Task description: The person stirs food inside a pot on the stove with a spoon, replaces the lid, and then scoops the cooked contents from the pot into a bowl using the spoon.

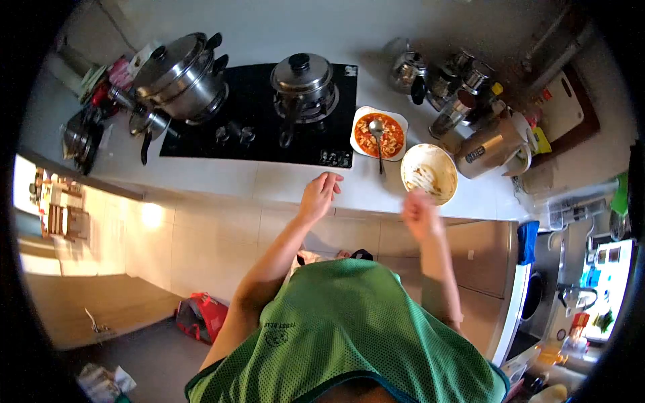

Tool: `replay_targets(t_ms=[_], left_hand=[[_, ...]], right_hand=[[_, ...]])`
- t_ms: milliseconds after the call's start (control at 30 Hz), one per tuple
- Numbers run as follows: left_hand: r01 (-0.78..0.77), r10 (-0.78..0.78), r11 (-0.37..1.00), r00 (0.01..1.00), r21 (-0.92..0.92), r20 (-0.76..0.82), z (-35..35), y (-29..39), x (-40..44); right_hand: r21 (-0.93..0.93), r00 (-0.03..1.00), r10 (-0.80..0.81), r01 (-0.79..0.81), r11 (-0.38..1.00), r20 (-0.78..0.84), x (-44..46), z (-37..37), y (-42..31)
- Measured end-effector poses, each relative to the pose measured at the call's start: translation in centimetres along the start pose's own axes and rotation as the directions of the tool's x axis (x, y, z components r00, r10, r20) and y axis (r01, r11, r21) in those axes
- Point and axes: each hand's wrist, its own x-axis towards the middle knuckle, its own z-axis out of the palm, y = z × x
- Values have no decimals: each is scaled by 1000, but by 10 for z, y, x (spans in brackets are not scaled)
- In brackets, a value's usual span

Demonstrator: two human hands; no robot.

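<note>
Two bowls (423, 158), one spoon (377, 129)

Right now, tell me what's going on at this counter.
The person's right hand, blurred, is at the near rim of a smeared bowl; whether it grips is unclear. The left hand, with nothing visible in it, is by the front edge of the counter. Beside the bowl, a spoon rests in a dish of red food.

Right hand (422, 216) by bowl (430, 166), lidded pot (302, 79)
</note>
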Motion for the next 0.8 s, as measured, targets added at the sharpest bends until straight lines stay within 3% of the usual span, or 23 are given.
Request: replay_targets(t_ms=[33,67,133,167,233,300,800], left_hand=[[-25,25,1000,1000,-6,-13,-2,-1,-1],[-52,52,999,998,-10,-26,-5,-2,-2],[-8,8,1000,999,-1,-52,-7,-1,-3],[-11,9,999,999,-35,-43,-7,-3,-3],[-11,10,998,1000,-68,-21,-5,0,-6],[-9,9,998,1000,-57,-10,-3,2,-8],[66,-65,998,998,-16,24,-1,6,-20]], right_hand=[[171,960,-210,178,969,188,-23,3,-30],[-212,877,-470,442,872,-105,-71,54,-69],[-274,612,-785,776,569,102,-119,68,-110],[-232,474,-848,876,424,239,-133,71,-123],[-122,324,-809,945,305,491,-144,77,-130],[-62,247,-737,961,270,629,-145,83,-130],[-43,188,-662,972,229,726,-151,88,-129]])
